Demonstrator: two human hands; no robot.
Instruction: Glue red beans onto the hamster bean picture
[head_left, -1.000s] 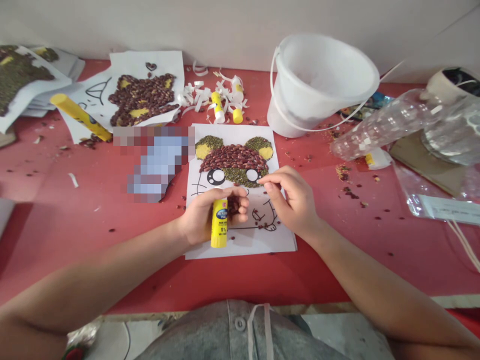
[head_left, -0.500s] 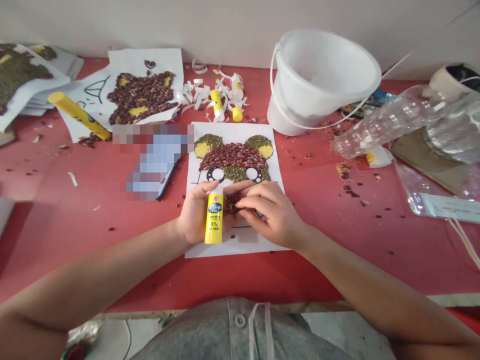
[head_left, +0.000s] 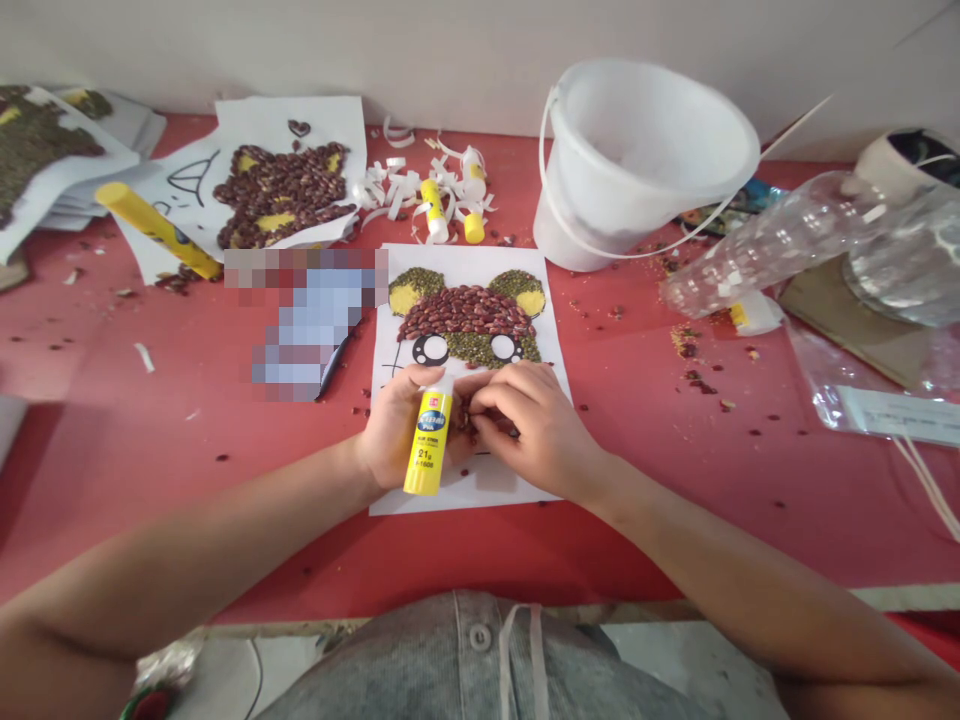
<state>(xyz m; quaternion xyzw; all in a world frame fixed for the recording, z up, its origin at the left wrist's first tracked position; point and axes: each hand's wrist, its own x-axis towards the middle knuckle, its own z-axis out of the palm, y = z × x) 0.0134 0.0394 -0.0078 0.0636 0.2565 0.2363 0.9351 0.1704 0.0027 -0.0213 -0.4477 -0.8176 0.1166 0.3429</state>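
Note:
My left hand (head_left: 397,425) grips a yellow glue stick (head_left: 426,440) upright against its fingers, with a small pile of dark red beans (head_left: 463,415) held just beyond it. My right hand (head_left: 536,425) sits close alongside, its curled fingertips in those beans. Both hands rest over the lower part of a white paper sheet (head_left: 480,488). Above them is a bean-mosaic animal head (head_left: 466,312) with green and yellow ears, red-bean hair and round eyes. The hands hide part of its drawn outline.
The red table (head_left: 600,540) is strewn with loose beans. Behind it stand a white plastic bucket (head_left: 645,165), a clear plastic bottle (head_left: 780,235), another bean picture (head_left: 283,195), a yellow marker-like stick (head_left: 157,230) and white paper curls (head_left: 394,175). A blurred patch covers the area left of the sheet.
My right hand has moved left and down from beside the mosaic's face to the beans at my left hand. My hands are now close together, and the glue stick has shifted slightly left.

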